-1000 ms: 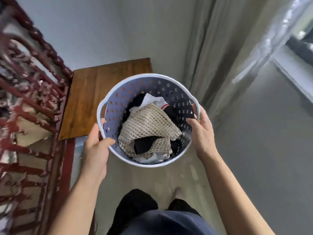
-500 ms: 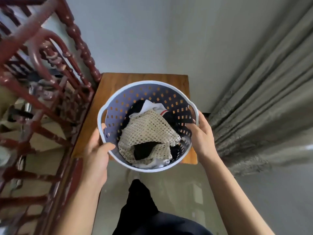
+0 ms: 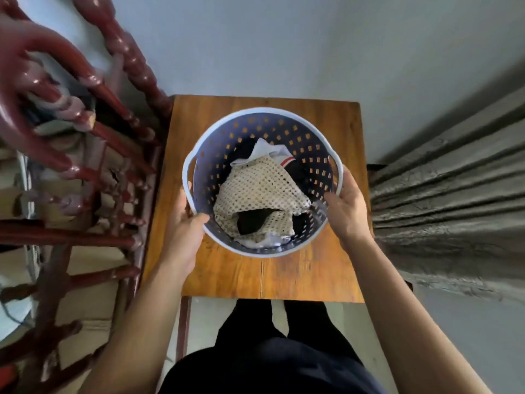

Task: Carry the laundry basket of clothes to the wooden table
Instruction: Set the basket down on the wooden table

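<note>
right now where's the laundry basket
In the head view the laundry basket is centred over the wooden table, gripped at its rim by the left hand and right hand, with the curtain to its right.

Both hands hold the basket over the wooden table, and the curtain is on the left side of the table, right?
Not quite. The head view shows the curtain on the right side of the table; red woodwork stands on the left. The rest is right: the left hand and right hand each hold the basket by its rim over the wooden table.
</note>
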Available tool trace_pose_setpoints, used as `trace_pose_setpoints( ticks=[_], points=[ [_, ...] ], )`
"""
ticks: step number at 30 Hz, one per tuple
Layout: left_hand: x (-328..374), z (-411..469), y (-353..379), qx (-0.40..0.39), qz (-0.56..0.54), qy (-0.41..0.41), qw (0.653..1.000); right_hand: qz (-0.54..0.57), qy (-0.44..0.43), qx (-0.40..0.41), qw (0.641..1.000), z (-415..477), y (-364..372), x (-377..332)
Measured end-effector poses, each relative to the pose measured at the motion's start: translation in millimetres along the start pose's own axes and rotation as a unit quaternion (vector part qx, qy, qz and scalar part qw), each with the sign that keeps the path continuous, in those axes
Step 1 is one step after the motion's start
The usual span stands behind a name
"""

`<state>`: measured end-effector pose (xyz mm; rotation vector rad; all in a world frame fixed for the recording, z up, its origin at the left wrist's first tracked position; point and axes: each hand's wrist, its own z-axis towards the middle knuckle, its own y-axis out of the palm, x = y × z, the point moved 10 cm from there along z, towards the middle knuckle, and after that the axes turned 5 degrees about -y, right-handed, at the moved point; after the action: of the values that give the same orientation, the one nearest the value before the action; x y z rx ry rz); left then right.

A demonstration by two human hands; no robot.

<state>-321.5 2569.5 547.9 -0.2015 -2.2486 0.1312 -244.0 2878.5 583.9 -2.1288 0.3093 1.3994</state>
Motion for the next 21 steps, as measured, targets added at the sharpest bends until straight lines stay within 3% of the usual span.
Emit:
trace_pose_setpoints(
  ticks=[10,21],
  points=[
    [-1,68,-14,0.086,-0.014,-0.029,0.996,-0.074,-0.048,-0.080,0.993,95,78,13],
    [-5,77,-7,0.122,0.053,-0.004,0.991,-0.138,-0.078,-0.185,0.970,97,100,27]
  ],
)
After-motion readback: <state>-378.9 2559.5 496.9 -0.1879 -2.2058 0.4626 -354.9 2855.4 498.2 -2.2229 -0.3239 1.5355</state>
